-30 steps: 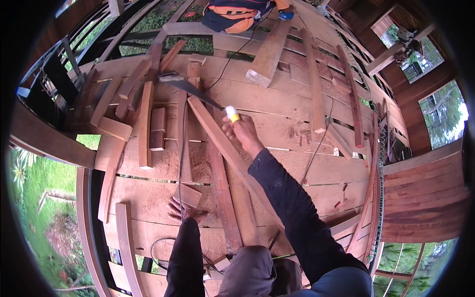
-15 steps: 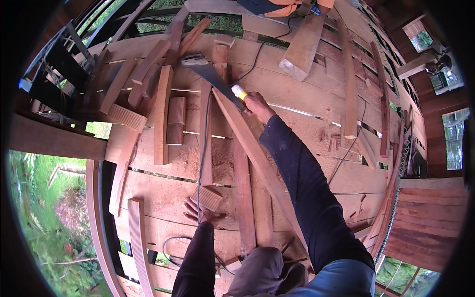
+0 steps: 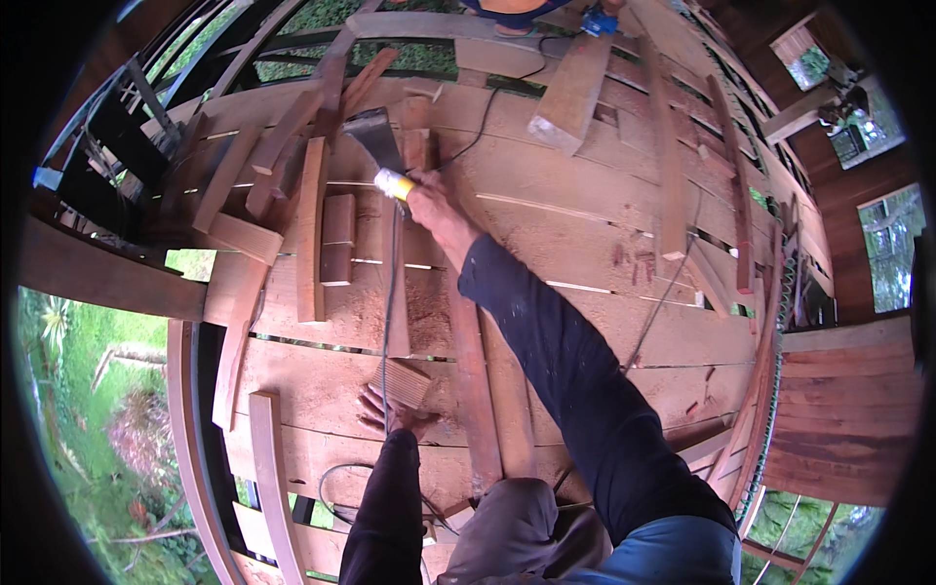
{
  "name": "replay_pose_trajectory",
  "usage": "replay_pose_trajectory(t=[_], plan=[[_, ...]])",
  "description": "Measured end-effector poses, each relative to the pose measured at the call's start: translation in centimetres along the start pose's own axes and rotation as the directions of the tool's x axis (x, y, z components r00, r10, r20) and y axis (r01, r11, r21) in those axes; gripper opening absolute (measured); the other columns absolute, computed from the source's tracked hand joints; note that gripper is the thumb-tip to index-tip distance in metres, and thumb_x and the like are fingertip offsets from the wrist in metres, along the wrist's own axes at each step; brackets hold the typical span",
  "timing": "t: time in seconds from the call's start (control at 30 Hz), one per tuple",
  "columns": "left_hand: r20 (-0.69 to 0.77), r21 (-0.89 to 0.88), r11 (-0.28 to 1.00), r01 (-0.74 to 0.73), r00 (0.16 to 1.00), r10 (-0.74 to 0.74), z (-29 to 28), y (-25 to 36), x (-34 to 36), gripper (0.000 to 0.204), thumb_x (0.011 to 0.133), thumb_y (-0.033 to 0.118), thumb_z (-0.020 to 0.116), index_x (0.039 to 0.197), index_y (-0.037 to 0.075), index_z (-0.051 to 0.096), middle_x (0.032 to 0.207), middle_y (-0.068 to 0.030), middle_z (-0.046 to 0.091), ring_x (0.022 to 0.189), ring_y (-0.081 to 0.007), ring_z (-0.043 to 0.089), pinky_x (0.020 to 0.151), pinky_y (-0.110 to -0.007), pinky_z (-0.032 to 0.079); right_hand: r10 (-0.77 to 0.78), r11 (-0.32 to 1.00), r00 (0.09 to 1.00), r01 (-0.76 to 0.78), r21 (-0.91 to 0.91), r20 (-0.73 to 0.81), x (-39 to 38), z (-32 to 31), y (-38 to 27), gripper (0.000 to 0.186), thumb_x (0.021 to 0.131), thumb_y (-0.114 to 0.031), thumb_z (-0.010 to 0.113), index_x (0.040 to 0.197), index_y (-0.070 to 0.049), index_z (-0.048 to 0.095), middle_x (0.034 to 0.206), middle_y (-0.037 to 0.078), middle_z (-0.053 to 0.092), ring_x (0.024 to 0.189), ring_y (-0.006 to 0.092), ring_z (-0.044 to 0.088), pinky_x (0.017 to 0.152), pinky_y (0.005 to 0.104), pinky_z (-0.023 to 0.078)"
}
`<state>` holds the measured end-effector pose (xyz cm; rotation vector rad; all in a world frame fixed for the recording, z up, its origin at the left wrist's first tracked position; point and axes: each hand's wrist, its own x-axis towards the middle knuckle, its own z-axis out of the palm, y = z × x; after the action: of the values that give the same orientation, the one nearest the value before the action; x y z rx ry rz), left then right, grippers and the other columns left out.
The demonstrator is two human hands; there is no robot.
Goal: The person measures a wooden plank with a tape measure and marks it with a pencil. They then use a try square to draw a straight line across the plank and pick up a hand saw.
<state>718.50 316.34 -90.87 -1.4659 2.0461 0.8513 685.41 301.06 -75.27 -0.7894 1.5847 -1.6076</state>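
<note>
My right hand [image 3: 444, 216] is closed round a short white-and-yellow cylinder [image 3: 395, 184], held above the boards at the far middle. Just past the cylinder lies a dark, flat, saw-like blade [image 3: 378, 141], wider at its far end; its near end is hidden behind my hand. My left hand [image 3: 393, 411] rests low on the floor with fingers spread, against a small grooved wooden block [image 3: 402, 382]. A black cable [image 3: 390, 322] runs up from this hand over a narrow board.
Loose timber pieces [image 3: 311, 234] lie to the left, with sawdust [image 3: 429, 317] beside them. Gaps run between the floorboards [image 3: 585, 341]. A thick beam [image 3: 575, 93] and a blue tool [image 3: 600, 19] are at the far side, near another person [image 3: 512, 12]. Greenery shows beyond the left edge.
My right hand has moved left with the cylinder. The blade now points more straight away from me. A diagonal timber left of my right forearm is no longer visible. My left hand stays put.
</note>
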Motion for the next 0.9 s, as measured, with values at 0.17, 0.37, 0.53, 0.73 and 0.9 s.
replay_pose_trajectory(t=[0.17,0.37,0.53,0.73,0.9], plan=[[-0.122,0.058,0.997,0.048,0.992,-0.041,1.9,0.5,-0.3,0.160,0.048,0.071,0.087,0.157,0.003,-0.008,0.165,-0.0203,-0.018,0.151,-0.0402,-0.018,0.114,-0.071,-0.003,0.101,0.995,0.992,-0.099,0.031,-0.069,-15.9,-5.1,-1.8,0.021,0.094,-0.022,0.064,0.104,-0.006,0.074,0.085,-0.003,0.066,0.077,0.0065,0.058,0.064,0.0259,0.044],[-0.121,0.064,0.993,0.101,0.988,-0.093,1.6,-0.4,0.8,0.165,0.047,0.071,0.088,0.154,0.000,-0.015,0.163,-0.0214,-0.022,0.150,-0.0417,-0.021,0.112,-0.073,-0.005,0.051,0.895,0.974,-0.142,-0.423,-0.220,-43.2,-9.1,-13.1,0.017,0.088,-0.016,0.068,0.089,0.001,0.066,0.071,0.011,0.059,0.068,0.0098,0.055,0.062,0.0319,0.045],[-0.113,0.133,0.991,-0.032,0.992,0.048,6.3,-3.9,6.7,0.157,0.053,0.072,0.085,0.156,0.003,-0.012,0.159,-0.0239,-0.029,0.146,-0.0484,-0.025,0.110,-0.076,-0.004,0.041,0.903,0.916,-0.205,-0.376,-0.400,-59.1,-12.7,-10.9,0.019,0.088,-0.015,0.076,0.092,0.001,0.067,0.067,0.003,0.058,0.061,0.0078,0.050,0.054,0.0301,0.041],[0.288,0.130,0.787,-0.603,0.782,0.552,4.6,-8.2,15.4,0.080,0.086,0.051,0.074,0.142,-0.001,0.049,0.139,-0.0239,0.056,0.127,-0.0331,0.056,0.102,-0.050,0.045,0.081,0.969,0.836,-0.194,-0.155,-0.543,-71.1,-15.3,-6.1,0.024,0.092,-0.024,0.075,0.091,-0.001,0.069,0.068,-0.005,0.051,0.061,0.0037,0.044,0.050,0.0267,0.037],[0.052,-0.187,0.839,-0.510,0.848,0.527,10.2,-6.0,10.2,0.082,0.085,0.052,0.072,0.140,0.000,0.042,0.134,-0.0181,0.053,0.124,-0.0287,0.049,0.106,-0.040,0.041,0.157,0.968,0.768,-0.245,-0.058,-0.621,-83.9,-17.2,-2.2,0.020,0.090,-0.018,0.075,0.092,0.001,0.068,0.072,-0.004,0.055,0.065,0.0041,0.048,0.054,0.0262,0.040]])
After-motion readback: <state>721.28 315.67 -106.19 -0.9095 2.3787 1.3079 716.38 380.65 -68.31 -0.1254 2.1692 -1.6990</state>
